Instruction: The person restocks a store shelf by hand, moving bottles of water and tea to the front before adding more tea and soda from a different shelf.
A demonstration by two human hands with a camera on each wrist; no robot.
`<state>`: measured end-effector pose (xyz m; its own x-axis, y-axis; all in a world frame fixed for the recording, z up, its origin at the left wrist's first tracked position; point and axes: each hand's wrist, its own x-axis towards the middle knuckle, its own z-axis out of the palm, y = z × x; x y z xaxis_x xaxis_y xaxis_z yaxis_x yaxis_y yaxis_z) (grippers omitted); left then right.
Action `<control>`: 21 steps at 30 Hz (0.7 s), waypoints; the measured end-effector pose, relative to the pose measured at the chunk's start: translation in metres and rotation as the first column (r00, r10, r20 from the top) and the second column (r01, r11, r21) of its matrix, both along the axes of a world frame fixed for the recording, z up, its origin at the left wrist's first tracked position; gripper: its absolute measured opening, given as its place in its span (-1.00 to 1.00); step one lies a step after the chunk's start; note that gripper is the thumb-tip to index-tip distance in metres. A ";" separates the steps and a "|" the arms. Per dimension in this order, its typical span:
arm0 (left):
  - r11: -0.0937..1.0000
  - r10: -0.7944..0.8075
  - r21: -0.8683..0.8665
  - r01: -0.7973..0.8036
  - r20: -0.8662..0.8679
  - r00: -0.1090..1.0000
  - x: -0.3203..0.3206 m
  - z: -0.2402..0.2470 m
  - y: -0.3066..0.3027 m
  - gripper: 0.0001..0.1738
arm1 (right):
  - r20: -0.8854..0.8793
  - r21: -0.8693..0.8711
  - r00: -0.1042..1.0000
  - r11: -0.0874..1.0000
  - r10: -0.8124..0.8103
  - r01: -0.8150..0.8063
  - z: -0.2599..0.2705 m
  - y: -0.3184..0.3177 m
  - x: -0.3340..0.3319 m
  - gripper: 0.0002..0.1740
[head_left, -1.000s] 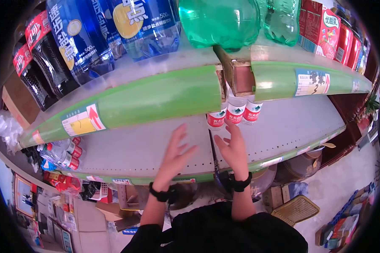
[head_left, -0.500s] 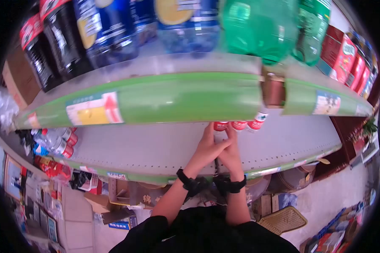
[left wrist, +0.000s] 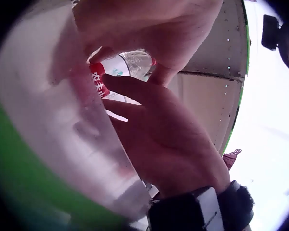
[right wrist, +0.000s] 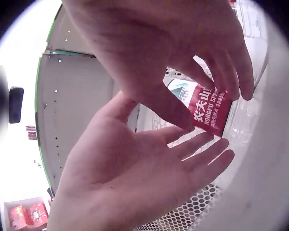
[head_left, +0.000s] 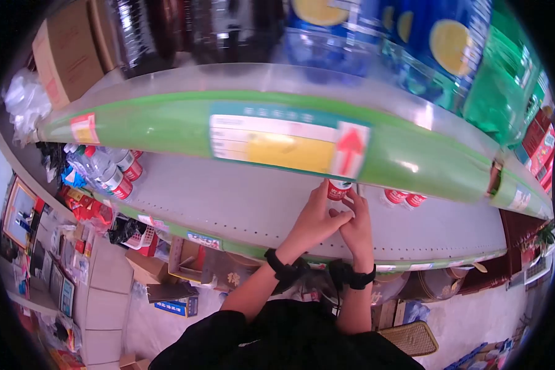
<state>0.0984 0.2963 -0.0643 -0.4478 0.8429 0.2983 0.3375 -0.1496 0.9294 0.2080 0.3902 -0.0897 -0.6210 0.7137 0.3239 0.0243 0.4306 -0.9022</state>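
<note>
A clear water bottle with a red and white label stands under the shelf edge between my two hands. My right hand holds it, thumb on the near side and bent fingers on the other side in the right wrist view. My left hand is at its left, fingers fairly straight and fingertips right at the label. The thumbs cross in front. The bottle's upper part is hidden by the shelf above in the head view. Two similar water bottles stand to the right, and several more stand at the far left.
A green shelf edge with a price tag hangs low over my hands. Large drink bottles stand above it. The lower shelf has a perforated front strip. Lidded containers and a woven basket are below.
Both hands came together at the leftmost bottle of the three and now have it farther left, apart from the other two. The head view has turned left.
</note>
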 end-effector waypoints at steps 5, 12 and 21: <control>0.978 0.206 0.000 -0.209 -0.164 0.965 -0.029 -0.006 -0.053 0.07 | -0.041 -0.114 0.993 0.987 0.109 -0.113 0.000 -0.038 -0.037 -0.18; 0.916 0.401 0.031 -0.400 -0.098 0.911 -0.086 -0.003 -0.135 -0.02 | 0.062 -0.263 0.926 0.901 0.372 -0.344 0.023 -0.108 -0.109 -0.20; 0.827 0.560 0.031 -0.561 -0.113 0.821 -0.167 -0.006 -0.241 0.03 | 0.085 -0.178 0.830 0.828 0.551 -0.532 0.028 -0.205 -0.205 -0.19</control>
<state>-0.0691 0.0556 -0.0707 -0.8070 0.4577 0.3732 0.4639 0.1001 0.8802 0.0027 0.1850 -0.0617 -0.9495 0.2818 0.1379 -0.0570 0.2775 -0.9590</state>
